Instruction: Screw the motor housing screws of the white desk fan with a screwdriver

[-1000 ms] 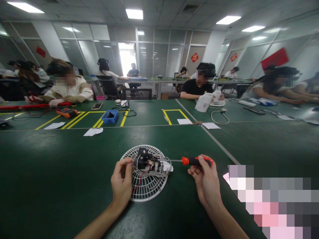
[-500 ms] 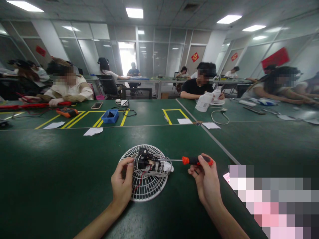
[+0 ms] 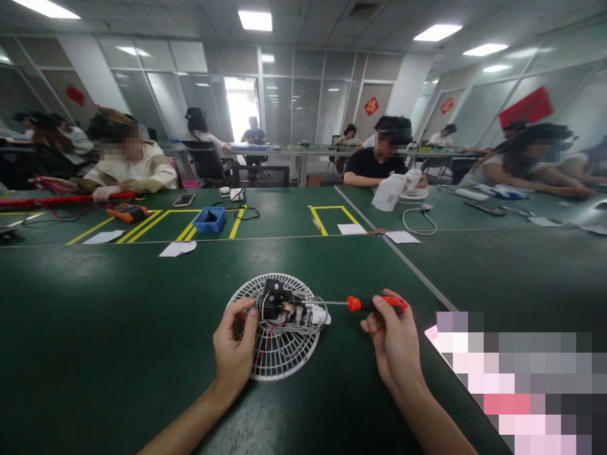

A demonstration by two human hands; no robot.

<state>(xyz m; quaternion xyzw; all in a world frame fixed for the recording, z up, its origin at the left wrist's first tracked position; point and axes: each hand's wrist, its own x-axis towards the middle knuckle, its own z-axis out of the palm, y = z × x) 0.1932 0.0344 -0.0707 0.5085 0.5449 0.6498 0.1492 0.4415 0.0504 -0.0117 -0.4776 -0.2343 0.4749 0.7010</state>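
Note:
A white round fan grille [image 3: 284, 363] lies on the green table in front of me. On it rests a black fan motor assembly [image 3: 271, 302] with grey cable looped around it and a red wire. My left hand [image 3: 236, 338] pinches the left side of the motor assembly between thumb and fingers. From the right, my right hand [image 3: 396, 335] grips the red and black handle of a screwdriver [image 3: 365, 304]. Its shaft points left, level, with the tip in among the motor parts. Exactly what the tip touches is too small to tell.
Beyond the table seam stand a blue tray [image 3: 209, 220], a phone [image 3: 184, 200], an orange meter [image 3: 128, 213] and paper slips [image 3: 177, 248]. A person opposite [image 3: 374, 167] handles a white housing [image 3: 389, 191]. Other people sit at left and right.
Almost nothing differs. The right-hand fingers have shifted slightly on the screwdriver handle, and the left thumb sits a little closer to the motor.

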